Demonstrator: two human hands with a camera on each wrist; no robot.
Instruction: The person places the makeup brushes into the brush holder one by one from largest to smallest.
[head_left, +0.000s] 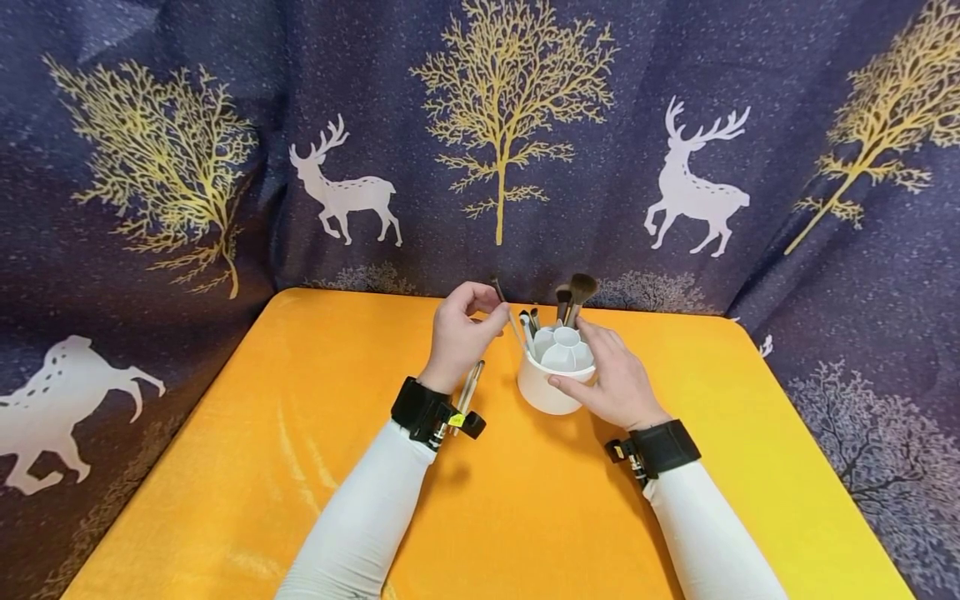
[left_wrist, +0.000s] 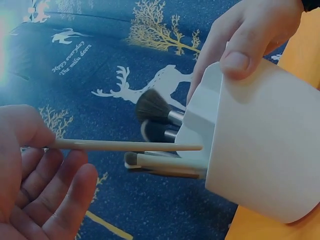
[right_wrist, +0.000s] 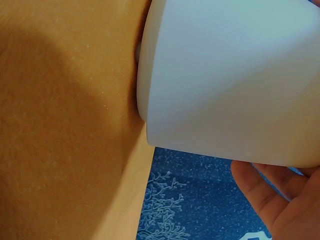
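Note:
My left hand (head_left: 461,333) pinches a thin makeup brush (left_wrist: 130,146) between thumb and fingers. Its pale handle end points at the opening of a white brush holder (head_left: 551,390); whether it touches the inside, I cannot tell. With the thumb at the near side and the fingers round the far right, my right hand (head_left: 618,379) grips that holder, which stands on the table. The holder has several compartments. Two large fluffy brushes (head_left: 581,290) stand at its back, and several smaller brushes (head_left: 527,321) lean at its left side.
More slim brushes (head_left: 471,387) lie on the table beside my left wrist, partly hidden by the wrist strap. An orange-yellow cloth covers the table (head_left: 300,400). Behind it hangs a dark blue curtain (head_left: 562,208) with deer and trees.

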